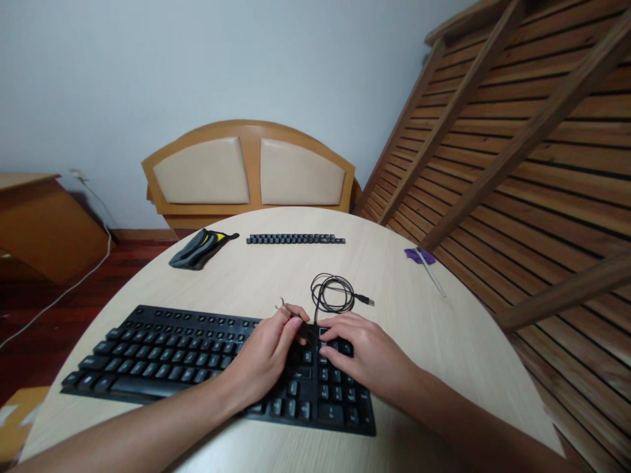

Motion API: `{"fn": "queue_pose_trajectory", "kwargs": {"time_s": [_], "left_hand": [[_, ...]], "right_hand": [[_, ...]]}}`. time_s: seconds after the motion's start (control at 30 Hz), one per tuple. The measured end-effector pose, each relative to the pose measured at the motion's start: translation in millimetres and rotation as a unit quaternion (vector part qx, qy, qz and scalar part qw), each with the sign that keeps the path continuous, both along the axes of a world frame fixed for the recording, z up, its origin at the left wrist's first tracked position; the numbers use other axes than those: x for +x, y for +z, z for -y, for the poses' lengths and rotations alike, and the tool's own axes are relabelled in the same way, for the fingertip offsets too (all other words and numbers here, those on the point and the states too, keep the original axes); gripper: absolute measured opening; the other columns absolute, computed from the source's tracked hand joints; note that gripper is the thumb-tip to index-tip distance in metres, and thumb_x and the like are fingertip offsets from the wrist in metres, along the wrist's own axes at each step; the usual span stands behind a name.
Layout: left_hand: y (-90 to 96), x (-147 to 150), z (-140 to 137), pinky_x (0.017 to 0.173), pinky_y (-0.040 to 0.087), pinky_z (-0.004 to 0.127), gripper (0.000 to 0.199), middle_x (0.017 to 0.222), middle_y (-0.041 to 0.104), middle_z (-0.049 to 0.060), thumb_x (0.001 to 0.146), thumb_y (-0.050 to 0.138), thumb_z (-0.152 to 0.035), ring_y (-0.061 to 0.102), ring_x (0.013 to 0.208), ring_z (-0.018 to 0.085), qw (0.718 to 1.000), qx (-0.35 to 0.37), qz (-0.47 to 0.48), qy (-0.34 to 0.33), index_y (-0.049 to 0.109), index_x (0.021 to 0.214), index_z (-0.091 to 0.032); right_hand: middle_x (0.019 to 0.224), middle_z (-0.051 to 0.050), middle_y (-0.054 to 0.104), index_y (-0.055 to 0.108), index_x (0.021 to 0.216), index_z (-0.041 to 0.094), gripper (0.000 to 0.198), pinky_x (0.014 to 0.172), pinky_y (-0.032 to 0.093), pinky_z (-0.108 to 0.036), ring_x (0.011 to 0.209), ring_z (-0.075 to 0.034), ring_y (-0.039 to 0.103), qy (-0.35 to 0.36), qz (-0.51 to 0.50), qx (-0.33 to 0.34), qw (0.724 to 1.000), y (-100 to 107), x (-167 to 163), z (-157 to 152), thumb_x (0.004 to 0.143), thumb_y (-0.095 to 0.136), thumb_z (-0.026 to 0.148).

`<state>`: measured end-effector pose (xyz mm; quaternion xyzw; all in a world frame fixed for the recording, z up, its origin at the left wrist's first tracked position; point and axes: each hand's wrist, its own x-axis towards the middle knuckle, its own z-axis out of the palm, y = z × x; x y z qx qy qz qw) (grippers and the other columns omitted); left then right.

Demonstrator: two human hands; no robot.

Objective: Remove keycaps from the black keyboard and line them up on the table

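Observation:
A black keyboard (197,341) lies on the round table, tilted down to the right. Over its right part, my left hand (269,341) is closed round a thin wire tool (282,304), probably a keycap puller, whose bent ends stick up past the fingers. Something small and dark (310,335) shows at my left fingertips; I cannot make out its form. My right hand (362,345) lies over the top of the number pad, thumb and fingers apart, fingertips close to the left hand. Nothing shows in its grip.
Several loose keycaps (296,239) stand in rows at the table's far side. The coiled USB cable (335,293) lies behind the keyboard. A black-and-yellow folded item (202,249) sits far left; a white stick (431,272) rests on purple cloth (417,255) at right.

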<state>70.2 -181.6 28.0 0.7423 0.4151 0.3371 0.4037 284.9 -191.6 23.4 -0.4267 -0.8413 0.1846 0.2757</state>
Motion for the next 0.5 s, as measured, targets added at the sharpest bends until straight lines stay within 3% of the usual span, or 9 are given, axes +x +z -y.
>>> {"fn": "queue_pose_trajectory", "kwargs": {"time_s": [0.3,0.5], "left_hand": [[-1.3,-0.8,-0.7,0.080,0.044,0.032,0.026,0.078,0.060,0.000,0.101,0.031,-0.033,0.060,0.078,0.018,0.999,-0.023,0.028,0.012,0.053,0.104,-0.019],[-0.8,-0.7,-2.6,0.079,0.045,0.032,0.025,0.076,0.060,-0.001,0.101,0.032,-0.034,0.060,0.077,0.018,0.996,-0.034,0.073,0.044,0.051,0.103,-0.019]], "right_hand": [[0.110,-0.006,0.073,0.070,0.093,0.021,0.010,0.090,0.053,-0.038,0.101,-0.021,0.067,0.026,-0.021,0.030,0.999,-3.7,2.0,-2.0,0.083,0.068,0.020],[0.099,-0.003,0.075,0.069,0.092,0.023,0.013,0.085,0.054,-0.034,0.091,-0.019,0.069,0.011,-0.061,0.013,0.998,2.0,3.5,-4.3,0.080,0.069,0.018]]}}
